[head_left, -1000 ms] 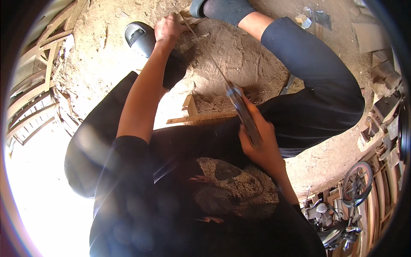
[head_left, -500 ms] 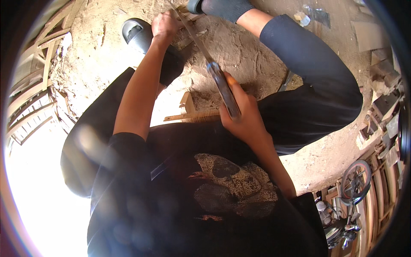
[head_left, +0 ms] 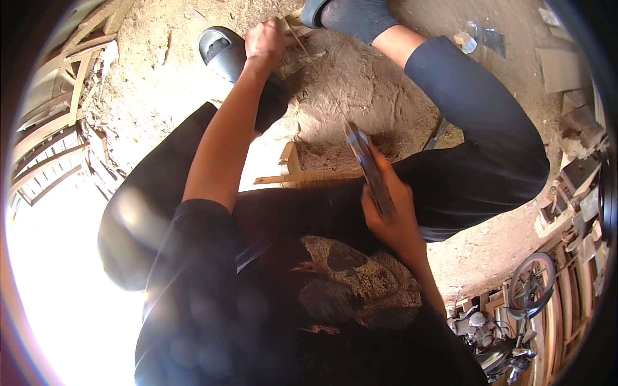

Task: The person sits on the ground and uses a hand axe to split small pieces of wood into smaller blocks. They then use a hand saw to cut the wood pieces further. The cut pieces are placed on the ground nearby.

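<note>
Head view: left hand clenched on far end of thin strip, right hand gripping knife near lap, blade likely to slip toward left fingers or foot.

Harsh daylight, blown out to white glare well below and left of the left hand. Soft focus and hazy flare over the dark clothing beneath the right hand. Strong fisheye bending, black vignette at the rim.
</note>
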`<state>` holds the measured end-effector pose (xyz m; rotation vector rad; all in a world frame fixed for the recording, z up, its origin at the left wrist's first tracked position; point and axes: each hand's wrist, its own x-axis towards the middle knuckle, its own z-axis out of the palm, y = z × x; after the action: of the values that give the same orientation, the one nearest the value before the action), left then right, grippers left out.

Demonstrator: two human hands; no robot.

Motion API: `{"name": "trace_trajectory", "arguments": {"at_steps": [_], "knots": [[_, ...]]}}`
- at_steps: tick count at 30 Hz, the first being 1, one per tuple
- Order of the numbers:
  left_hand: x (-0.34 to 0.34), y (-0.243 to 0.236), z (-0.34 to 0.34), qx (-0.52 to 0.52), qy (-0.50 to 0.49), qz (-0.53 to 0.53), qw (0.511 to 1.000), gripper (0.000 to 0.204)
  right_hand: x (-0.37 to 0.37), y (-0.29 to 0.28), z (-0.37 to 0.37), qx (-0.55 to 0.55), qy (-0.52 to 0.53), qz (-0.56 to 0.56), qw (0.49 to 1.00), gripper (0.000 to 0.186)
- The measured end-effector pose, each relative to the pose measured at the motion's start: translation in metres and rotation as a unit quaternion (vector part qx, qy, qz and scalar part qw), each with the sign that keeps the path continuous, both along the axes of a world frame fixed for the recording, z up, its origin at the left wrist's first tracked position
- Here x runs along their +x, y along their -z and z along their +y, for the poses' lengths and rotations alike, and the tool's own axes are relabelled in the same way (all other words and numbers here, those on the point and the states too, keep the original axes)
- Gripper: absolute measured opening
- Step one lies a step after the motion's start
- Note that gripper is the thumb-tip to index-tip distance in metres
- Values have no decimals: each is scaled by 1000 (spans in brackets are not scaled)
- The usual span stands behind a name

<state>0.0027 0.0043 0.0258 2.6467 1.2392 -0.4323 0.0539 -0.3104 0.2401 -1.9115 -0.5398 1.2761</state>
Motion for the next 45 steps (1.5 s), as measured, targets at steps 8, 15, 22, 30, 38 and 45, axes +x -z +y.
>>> {"name": "trace_trajectory", "arguments": {"at_steps": [8,15,22,30,38,45], "knots": [[1,-10,-6,-24,-7,-27,999,51,-1,50,26,76,-18,-103,992,49],[0,-12,-1,-30,15,-25,999,49,4,58,34,87,-37,-132,987,51],[0,-2,0,-25,5,-29,999,41,-9,24,7,50,-8,-64,997,47],[-10,27,0,-16,-4,-79,997,55,-1,49,25,111,-66,-130,983,54],[-5,6,-6,-74,-27,-138,987,27,14,69,66,40,-31,-50,998,51],[-8,13,3,-79,-33,-120,989,13,9,71,50,75,-49,-86,992,45]]}}
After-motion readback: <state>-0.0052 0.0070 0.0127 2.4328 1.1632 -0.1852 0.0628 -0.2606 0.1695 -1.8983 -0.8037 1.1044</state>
